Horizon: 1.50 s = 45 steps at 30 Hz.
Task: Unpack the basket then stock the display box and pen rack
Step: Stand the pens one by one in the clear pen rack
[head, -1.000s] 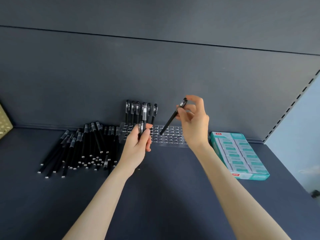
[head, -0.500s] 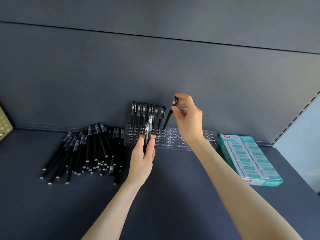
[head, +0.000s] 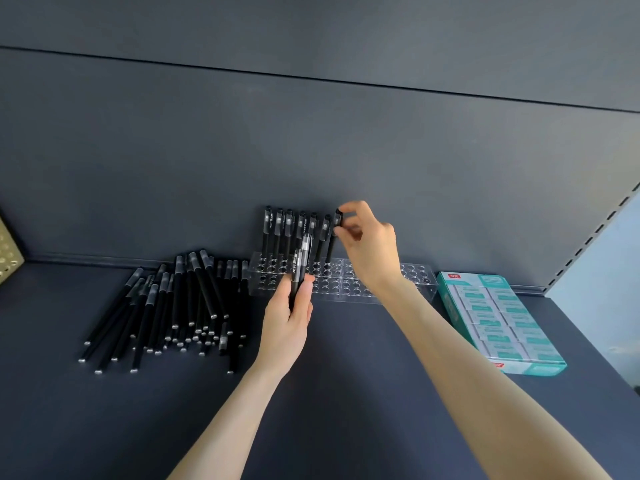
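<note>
Right hand [head: 372, 244]: has swung its pen [head: 333, 245] from a slant to almost upright since half a second ago. Thumb and forefinger pinch the cap, and the lower end is down at the far row of the pen rack [head: 381, 284].
Pen rack: a clear block full of holes, lying along the far edge of the shelf [head: 346, 393].
Standing pens [head: 278, 233]: a row upright in the rack's far-left holes, just left of the pinched pen.
Left hand [head: 287, 323]: curled round a small bundle of pens [head: 300, 265], held upright in front of the rack's left part.
Loose pens [head: 173, 306]: a black heap lying on the shelf, left of the rack.
Display box [head: 502, 323]: teal and white, right of the rack, filled with small packs.
Perforated tan corner [head: 8, 258]: at the far left edge.
</note>
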Motion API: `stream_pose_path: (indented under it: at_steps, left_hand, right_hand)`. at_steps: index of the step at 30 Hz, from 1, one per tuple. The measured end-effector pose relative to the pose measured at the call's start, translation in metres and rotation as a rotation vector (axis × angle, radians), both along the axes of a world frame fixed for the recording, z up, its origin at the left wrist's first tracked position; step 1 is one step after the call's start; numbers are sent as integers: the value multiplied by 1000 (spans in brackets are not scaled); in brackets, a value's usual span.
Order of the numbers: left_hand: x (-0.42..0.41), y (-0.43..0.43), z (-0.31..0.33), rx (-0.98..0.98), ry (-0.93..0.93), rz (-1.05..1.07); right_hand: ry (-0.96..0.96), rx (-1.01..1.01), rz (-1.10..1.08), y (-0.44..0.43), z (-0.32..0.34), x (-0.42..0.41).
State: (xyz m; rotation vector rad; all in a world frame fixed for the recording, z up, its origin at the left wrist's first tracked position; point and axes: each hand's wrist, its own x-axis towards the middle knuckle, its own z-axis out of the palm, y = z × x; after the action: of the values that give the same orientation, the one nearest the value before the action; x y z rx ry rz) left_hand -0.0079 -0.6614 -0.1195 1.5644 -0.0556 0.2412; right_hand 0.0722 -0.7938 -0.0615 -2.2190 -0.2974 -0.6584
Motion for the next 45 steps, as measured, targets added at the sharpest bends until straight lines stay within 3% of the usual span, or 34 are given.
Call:
stream_pose_path:
  at_steps: [7, 9, 12, 16, 21, 26, 33, 39, 45]
  left_hand:
    - [-1, 1, 1, -32, 14, -37]
    - [-1, 2, 1, -36, 23, -86]
    - [-3, 1, 3, -62, 72, -216]
    - [-8, -2, 5, -125, 124, -366]
    - [-7, -1, 6, -198, 161, -350]
    - [-7, -1, 3, -180, 144, -364]
    - [-1, 0, 2, -197, 188, -153]
    - [-5, 1, 4, -118, 162, -182]
    - [-5, 1, 6, -103, 157, -159]
  right_hand:
    - [-1, 20, -25, -2, -2, -14]
    - [-16, 146, -11, -3, 0, -25]
    - [180, 397, 178, -6, 4, -43]
    - [293, 493, 322, -13, 3, -54]
    - [334, 636, 364, -19, 3, -61]
    - [346, 641, 384, -21, 3, -64]
    - [-55, 582, -32, -27, 27, -36]
    - [-169, 407, -49, -19, 25, -12]
    - [-150, 221, -28, -14, 8, -6]
